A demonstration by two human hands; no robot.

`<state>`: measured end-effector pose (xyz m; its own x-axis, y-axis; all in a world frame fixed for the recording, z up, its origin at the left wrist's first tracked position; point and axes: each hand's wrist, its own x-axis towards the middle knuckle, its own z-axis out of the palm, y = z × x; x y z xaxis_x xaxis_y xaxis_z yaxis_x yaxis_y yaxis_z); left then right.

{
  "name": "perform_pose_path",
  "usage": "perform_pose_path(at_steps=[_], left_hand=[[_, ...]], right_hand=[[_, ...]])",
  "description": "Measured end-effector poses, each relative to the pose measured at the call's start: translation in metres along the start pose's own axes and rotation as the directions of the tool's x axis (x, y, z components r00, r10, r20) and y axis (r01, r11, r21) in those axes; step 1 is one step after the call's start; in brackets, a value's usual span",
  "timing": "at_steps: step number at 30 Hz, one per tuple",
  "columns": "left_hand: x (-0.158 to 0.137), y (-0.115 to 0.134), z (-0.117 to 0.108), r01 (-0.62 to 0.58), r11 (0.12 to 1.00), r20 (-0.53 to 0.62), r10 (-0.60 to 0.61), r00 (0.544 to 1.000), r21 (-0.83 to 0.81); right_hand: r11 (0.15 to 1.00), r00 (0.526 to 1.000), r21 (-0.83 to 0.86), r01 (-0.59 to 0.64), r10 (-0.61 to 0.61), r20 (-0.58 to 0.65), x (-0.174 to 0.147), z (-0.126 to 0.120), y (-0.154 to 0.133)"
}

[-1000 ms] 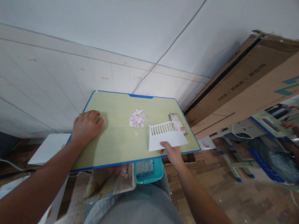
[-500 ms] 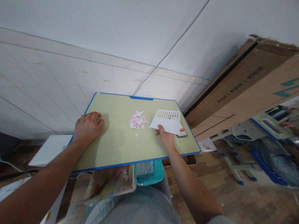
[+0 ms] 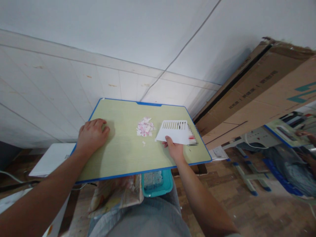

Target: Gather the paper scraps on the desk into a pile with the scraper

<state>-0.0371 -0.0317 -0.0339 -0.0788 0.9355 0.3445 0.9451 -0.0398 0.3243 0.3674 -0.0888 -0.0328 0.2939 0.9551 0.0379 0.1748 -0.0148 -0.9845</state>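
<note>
My right hand point(image 3: 175, 149) grips the near edge of a white slotted plate point(image 3: 172, 135), thumb on top and fingers beneath. A row of narrow slots runs along the plate's far side. It is held low over the right part of the desk point(image 3: 123, 154) and partly covers a blurred-out item point(image 3: 193, 140). Left of the plate lies a small heap of white and pink paper scraps point(image 3: 145, 126), with a loose scrap point(image 3: 144, 144) just in front. At the desk's left edge rests my left hand point(image 3: 92, 135), empty, fingers loosely bent and thumb apart.
A white wall point(image 3: 103, 77) stands behind the desk. Large cardboard boxes point(image 3: 247, 95) lean at the right. Below the front edge is a turquoise basin point(image 3: 158, 192) beside a cloth-like bag point(image 3: 118, 197). Another person's hand point(image 3: 300, 133) shows at far right.
My right hand has brought the slotted plate slightly left and toward me, and the plate has turned a little. My left hand and the scraps have stayed put.
</note>
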Motion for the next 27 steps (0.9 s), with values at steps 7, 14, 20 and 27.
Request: perform_pose_path(at_steps=[7,14,20,27], left_hand=[[0.0,-0.001,-0.001,0.009,0.999,0.022,-0.01,1.0,0.04],[0.003,-0.004,0.0,0.002,1.0,0.034,-0.003,0.999,0.027],[0.003,-0.004,0.0,0.032,0.999,0.046,-0.031,0.998,-0.013],[0.002,-0.004,0.0,0.017,1.0,0.032,-0.018,0.999,0.009]], right_hand=[[1.0,0.998,0.005,-0.008,0.007,0.066,-0.012,-0.009,-0.002],[1.0,0.997,0.012,-0.003,0.002,0.08,-0.012,-0.008,-0.003],[1.0,0.994,0.02,-0.009,0.007,0.108,-0.021,-0.01,-0.004],[0.999,0.989,0.024,-0.021,0.018,0.144,-0.042,-0.019,-0.009]])
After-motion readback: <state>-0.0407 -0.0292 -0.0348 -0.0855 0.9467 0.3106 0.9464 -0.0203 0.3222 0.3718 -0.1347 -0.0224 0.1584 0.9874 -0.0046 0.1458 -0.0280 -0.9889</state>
